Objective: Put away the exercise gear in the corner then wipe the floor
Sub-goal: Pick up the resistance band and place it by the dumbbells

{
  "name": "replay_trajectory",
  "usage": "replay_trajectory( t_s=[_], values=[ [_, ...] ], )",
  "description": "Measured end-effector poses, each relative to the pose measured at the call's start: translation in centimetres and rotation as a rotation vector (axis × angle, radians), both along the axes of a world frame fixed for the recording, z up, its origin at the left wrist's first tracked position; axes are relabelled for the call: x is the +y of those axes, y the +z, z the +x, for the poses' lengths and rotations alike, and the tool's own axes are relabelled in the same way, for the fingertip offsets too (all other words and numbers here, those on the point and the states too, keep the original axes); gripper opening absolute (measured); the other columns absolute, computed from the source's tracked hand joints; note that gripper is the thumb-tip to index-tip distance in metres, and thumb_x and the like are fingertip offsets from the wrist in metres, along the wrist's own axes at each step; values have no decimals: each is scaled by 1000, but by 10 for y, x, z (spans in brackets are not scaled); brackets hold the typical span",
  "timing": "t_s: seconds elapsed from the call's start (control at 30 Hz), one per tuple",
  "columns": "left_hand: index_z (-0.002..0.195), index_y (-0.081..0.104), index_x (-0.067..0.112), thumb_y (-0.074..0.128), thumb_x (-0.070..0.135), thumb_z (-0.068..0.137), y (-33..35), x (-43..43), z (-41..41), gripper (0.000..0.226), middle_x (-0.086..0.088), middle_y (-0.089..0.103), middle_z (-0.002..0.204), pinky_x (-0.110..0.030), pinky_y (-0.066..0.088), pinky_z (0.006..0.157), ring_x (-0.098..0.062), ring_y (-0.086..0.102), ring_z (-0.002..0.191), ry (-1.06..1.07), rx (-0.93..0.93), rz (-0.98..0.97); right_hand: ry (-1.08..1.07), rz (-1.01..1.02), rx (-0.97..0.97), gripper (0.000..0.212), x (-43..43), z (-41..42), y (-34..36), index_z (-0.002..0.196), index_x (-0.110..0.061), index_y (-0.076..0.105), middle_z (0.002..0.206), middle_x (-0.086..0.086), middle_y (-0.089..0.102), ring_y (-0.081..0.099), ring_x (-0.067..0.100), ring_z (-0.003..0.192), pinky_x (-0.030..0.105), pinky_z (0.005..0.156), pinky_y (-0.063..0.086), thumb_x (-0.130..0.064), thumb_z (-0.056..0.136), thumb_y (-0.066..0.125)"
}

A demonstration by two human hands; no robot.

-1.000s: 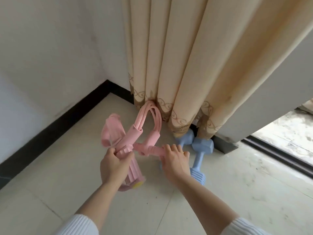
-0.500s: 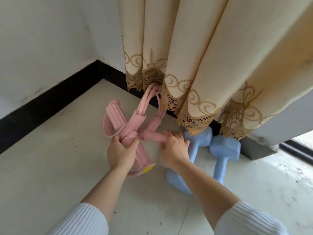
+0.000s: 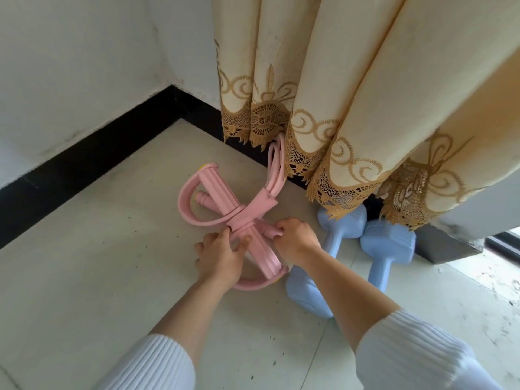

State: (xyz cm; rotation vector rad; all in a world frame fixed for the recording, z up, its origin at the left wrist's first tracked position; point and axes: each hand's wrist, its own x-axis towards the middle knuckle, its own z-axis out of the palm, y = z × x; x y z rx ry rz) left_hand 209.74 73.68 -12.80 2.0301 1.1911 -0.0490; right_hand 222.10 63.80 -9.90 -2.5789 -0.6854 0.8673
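A pink pedal resistance puller (image 3: pixel 222 198) lies flat on the pale tile floor near the room corner, and its tube loop (image 3: pixel 274 164) reaches under the curtain hem. My left hand (image 3: pixel 221 256) grips the puller's wrapped middle between thumb and fingers. Just to the right, my right hand (image 3: pixel 295 239) is closed around one pink handle of the puller. Two light blue dumbbells (image 3: pixel 342 230) (image 3: pixel 389 247) lie side by side right of the puller, their far ends under the curtain. My right forearm covers part of the nearer dumbbell.
A cream curtain with gold lace trim (image 3: pixel 323 114) hangs over the back wall. Black skirting (image 3: pixel 92 153) runs along the white walls into the corner. A grey wall end (image 3: pixel 455 237) and a door track lie at the right. Dark specks dot the floor (image 3: pixel 84 291).
The puller has gone from held upright to lying flat on the floor nearer the corner. Both hands came down with it, and the view moved closer.
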Motion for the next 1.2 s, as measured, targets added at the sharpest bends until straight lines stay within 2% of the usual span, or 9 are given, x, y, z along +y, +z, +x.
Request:
replay_trajectory(
  t_s=[0.13,0.23,0.3,0.4,0.53,0.7,0.8,0.9,1.2],
  values=[
    [130,55,16,55,42,92,7,3,-5,46,-18,52,123,-33,38,96,-37,51,115,52,-127,-75,19,34,-62,26,-3,-10,13,107,-13,64,104,10,66,57,34,97,28,67,36,-24,89,48],
    [124,59,15,59,36,91,21,3,-9,40,-14,57,124,-31,41,92,-32,55,113,12,-147,-76,22,45,-94,33,-10,-21,26,118,-16,60,109,10,65,59,33,103,32,73,45,-16,88,48],
    [122,59,14,59,34,90,39,0,-17,38,-12,58,123,-31,43,91,-31,57,111,4,-136,-73,53,30,-94,42,-16,-31,43,129,-16,54,120,11,62,56,32,110,33,81,46,-13,88,48],
    [124,60,17,58,34,90,81,-11,-40,38,-10,63,118,-36,49,90,-28,60,105,-28,-128,-60,122,6,-99,43,-28,-49,91,132,-14,51,127,11,56,49,31,117,35,89,44,-14,89,48],
    [129,58,14,57,30,92,175,-33,-79,40,-9,59,123,-41,47,94,-28,54,113,-42,-106,-37,190,-12,-97,41,-40,-77,180,131,-14,51,121,10,57,52,29,110,36,83,47,-18,90,50],
    [125,59,11,57,23,92,323,-59,-128,36,-10,60,123,-36,42,94,-28,48,118,-70,-70,28,266,-39,-108,47,-57,-125,319,137,-14,46,125,8,56,52,29,114,44,90,49,-22,91,52],
    [127,56,12,55,22,93,411,-77,-164,36,-7,58,127,-34,40,94,-24,41,123,-96,-40,66,313,-23,-132,39,-70,-159,402,127,-12,52,121,7,58,55,28,108,43,86,50,-18,88,54],
    [130,53,12,53,21,94,484,-98,-205,37,-5,54,131,-33,41,93,-22,37,127,-101,-8,99,376,-25,-162,43,-88,-197,474,131,-15,49,127,7,54,51,29,115,41,88,46,-15,87,52],
    [131,50,15,46,21,94,621,-201,-363,37,-3,49,134,-35,40,98,-21,32,130,6,43,238,497,-33,-228,37,-192,-328,608,123,-10,49,126,8,51,49,29,114,44,90,45,-12,86,49]
  ],
)
